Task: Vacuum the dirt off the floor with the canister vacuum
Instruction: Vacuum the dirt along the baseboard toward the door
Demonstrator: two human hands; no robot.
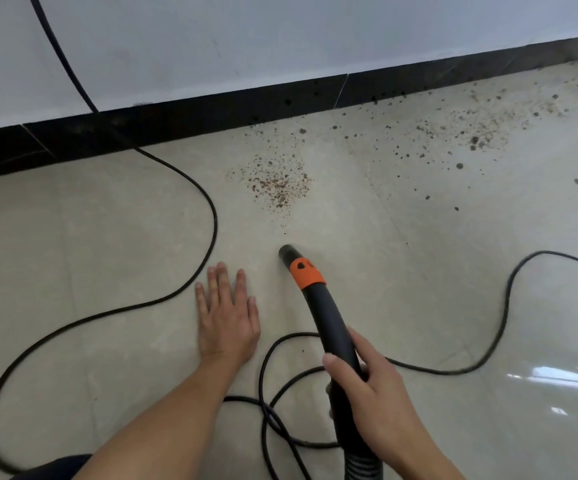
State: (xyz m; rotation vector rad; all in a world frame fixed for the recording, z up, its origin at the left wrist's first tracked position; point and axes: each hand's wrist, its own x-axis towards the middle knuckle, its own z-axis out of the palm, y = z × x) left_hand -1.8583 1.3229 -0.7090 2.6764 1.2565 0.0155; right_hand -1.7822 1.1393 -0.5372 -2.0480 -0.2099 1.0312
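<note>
Left hand (227,318): spread flat, palm down on the pale tiled floor (90,258), fingers open and slightly fanned, holding nothing. Right hand (370,386): wrapped around the curved black vacuum tube (329,323), thumb laid across its near side, fingers curled behind it. Tube's open nozzle (285,252), just past an orange collar (306,271), lay low over the floor, right of the left hand's fingertips and apart from them. Brown dirt patch (277,183) lay beyond the nozzle, nearer the black skirting (211,112); more crumbs scattered (477,133) toward the far right. Black power cord (208,209) looped over the floor around both arms. Ribbed hose (362,467) ran out at the bottom edge.
</note>
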